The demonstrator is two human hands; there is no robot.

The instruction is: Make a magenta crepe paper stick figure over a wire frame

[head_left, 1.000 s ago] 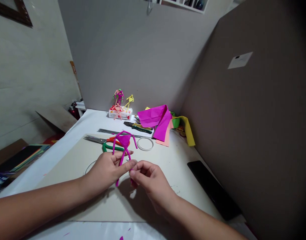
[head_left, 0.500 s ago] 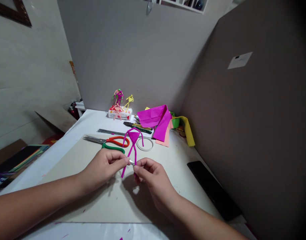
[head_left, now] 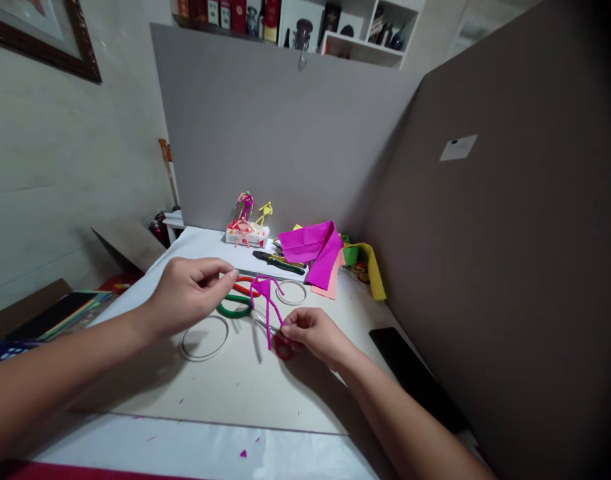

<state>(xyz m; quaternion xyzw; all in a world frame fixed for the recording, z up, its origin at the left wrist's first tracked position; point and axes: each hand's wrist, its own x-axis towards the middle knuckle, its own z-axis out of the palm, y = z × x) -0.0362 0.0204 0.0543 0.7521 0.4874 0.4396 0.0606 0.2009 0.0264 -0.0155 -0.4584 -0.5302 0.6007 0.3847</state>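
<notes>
Above the table (head_left: 195, 440), the left hand (head_left: 188, 293) hangs apart, pinched on nothing visible; the right hand (head_left: 318, 335) clasps the magenta figure (head_left: 264, 288) by one leg, with small scissors (head_left: 284, 356). Torso and limbs look formed; no head shows.

Grey back panel (head_left: 285, 133), clear clip (head_left: 303, 60) on its top edge. Above/behind panel: white shelf unit (head_left: 360, 42), dark vase (head_left: 302, 33), red box (head_left: 272, 20). High left of panel: carved picture frame (head_left: 85, 63). Lower left of panel: leaning board (head_left: 128, 247), stacked coloured sheets (head_left: 55, 317). Right of panel, meeting it at a corner: side panel (head_left: 485, 233), white label (head_left: 458, 148) on it. Front-right of panel: flat black slab (head_left: 415, 377).
</notes>
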